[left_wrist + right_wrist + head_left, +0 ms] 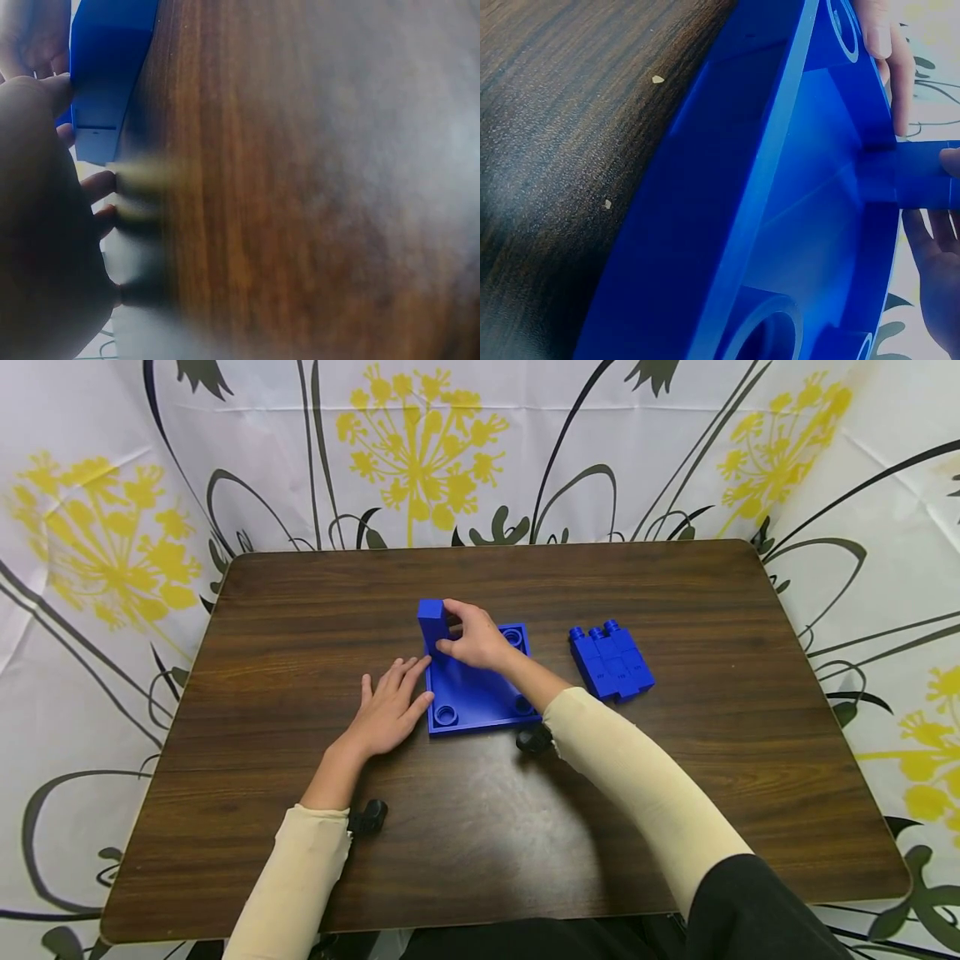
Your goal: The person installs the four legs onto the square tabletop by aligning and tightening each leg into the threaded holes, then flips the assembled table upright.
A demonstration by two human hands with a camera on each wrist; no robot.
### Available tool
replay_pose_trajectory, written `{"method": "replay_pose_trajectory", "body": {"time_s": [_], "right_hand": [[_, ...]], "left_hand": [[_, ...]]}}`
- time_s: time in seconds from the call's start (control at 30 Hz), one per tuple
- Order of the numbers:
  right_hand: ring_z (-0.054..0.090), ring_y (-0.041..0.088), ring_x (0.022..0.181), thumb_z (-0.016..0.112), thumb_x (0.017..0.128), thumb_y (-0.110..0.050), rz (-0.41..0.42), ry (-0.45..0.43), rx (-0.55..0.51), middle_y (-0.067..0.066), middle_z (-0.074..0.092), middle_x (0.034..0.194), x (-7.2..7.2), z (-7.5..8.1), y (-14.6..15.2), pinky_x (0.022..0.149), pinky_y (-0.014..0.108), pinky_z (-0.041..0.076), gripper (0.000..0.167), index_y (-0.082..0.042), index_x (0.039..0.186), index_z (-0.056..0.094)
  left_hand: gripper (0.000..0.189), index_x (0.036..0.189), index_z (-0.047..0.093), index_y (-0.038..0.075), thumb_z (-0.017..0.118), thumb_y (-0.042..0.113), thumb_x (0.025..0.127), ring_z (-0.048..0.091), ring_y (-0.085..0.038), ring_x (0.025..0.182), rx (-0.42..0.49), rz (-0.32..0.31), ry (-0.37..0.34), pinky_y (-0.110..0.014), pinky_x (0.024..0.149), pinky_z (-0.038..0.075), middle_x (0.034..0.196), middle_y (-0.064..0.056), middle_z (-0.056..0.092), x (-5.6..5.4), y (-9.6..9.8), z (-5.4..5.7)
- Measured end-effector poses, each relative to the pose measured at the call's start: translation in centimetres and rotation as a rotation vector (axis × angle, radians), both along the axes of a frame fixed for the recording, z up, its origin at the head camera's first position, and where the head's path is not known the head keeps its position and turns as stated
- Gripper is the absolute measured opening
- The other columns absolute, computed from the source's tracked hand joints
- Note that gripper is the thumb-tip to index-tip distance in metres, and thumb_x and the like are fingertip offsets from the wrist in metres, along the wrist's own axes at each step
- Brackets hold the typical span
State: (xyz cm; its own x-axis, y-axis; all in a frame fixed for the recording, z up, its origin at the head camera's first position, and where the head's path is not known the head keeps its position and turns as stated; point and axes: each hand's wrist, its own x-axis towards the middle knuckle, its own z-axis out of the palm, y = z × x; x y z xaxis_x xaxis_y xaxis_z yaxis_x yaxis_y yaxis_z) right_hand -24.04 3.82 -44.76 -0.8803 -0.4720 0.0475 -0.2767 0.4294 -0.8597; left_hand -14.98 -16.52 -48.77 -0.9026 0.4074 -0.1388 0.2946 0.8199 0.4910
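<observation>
In the head view a square blue panel (480, 697) with raised edges lies on the table, round sockets showing in its corners. At its far left corner a blue block-shaped leg (432, 625) stands upright, pinched by my right hand (478, 639) between thumb and fingers. My left hand (386, 710) lies at the panel's left edge, fingers spread and mostly straight, thumb and fingertips touching the rim. The right wrist view shows the leg (922, 174) at the panel's corner; its lower end is within the socket area, but how deep it sits is hidden.
Three similar blue legs (611, 662) lie side by side to the panel's right on the brown wooden table (712, 760). A flower-patterned curtain (465, 452) hangs behind the table and along its sides. Small pale crumbs (658, 79) dot the wood near the panel.
</observation>
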Motion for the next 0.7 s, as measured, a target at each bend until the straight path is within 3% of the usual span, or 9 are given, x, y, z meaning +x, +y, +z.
{"method": "replay_pose_trajectory", "body": {"time_s": [0.4,0.7], "right_hand": [[0.06,0.029,0.116,0.072,0.087,-0.005,-0.019,0.024,0.018,0.016,0.06,0.128,0.1,-0.28,-0.05,0.094,0.035,0.049,0.059,0.0,0.139,0.048],[0.054,0.03,0.125,0.069,0.083,0.003,0.036,-0.015,-0.028,0.017,0.057,0.132,-0.06,-0.58,0.12,0.1,0.035,0.045,0.063,0.0,0.141,0.045]], "left_hand": [[0.06,0.159,0.012,0.029,0.033,0.048,0.105,0.003,-0.032,0.149,-0.007,0.0,0.001,-0.07,0.106,-0.008,0.162,-0.01,0.016,0.02,0.06,0.08],[0.061,0.159,0.013,0.029,0.031,0.051,0.105,0.004,-0.032,0.149,-0.015,0.0,0.002,-0.07,0.106,-0.007,0.161,-0.01,0.017,0.09,0.09,0.09]]}}
